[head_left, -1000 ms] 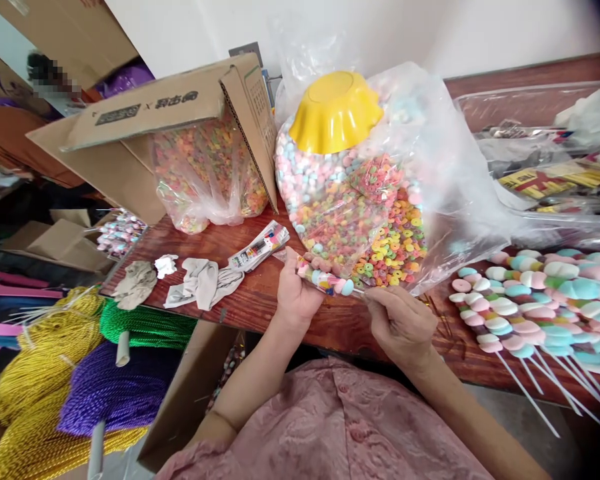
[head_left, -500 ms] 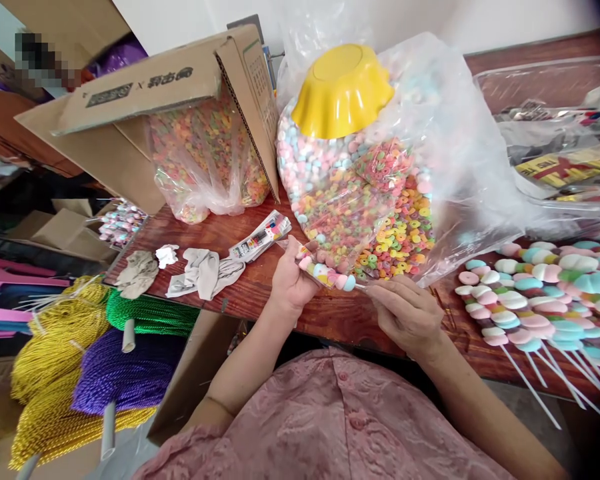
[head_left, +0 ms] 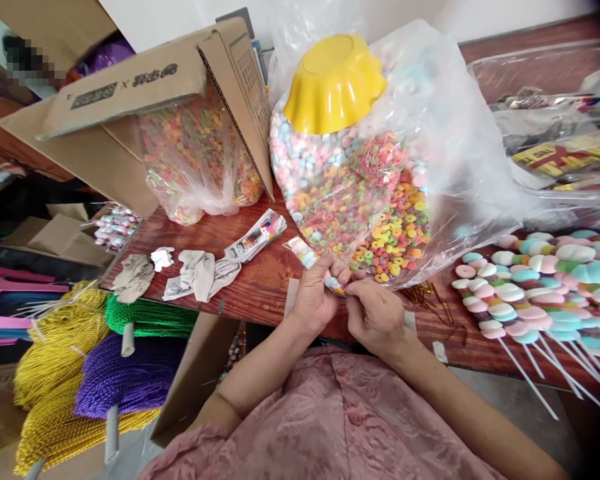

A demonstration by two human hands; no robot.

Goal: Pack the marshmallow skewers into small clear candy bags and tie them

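My left hand (head_left: pixel 316 297) is closed around a candy skewer in a clear wrapper (head_left: pixel 305 253), whose top end sticks out above my fingers. My right hand (head_left: pixel 375 315) is pinched against the skewer's lower end right beside the left hand, at the front edge of the wooden table (head_left: pixel 260 287). Most of the skewer is hidden inside my hands. Just behind them lies a big clear bag of coloured ring candies (head_left: pixel 375 207) with a yellow bowl (head_left: pixel 334 83) upside down on top.
A pile of finished pastel skewers (head_left: pixel 540 287) lies at the right. A cardboard box with a candy bag (head_left: pixel 190 153) stands at the left, with crumpled cloths (head_left: pixel 200 275) and a small packet (head_left: pixel 257 237) before it. Spools of gold, green and purple cord (head_left: pixel 95 360) sit below left.
My right hand has moved left to meet the left hand, and the skewer has slid down into my hands so that less of it shows. The view has shifted slightly.
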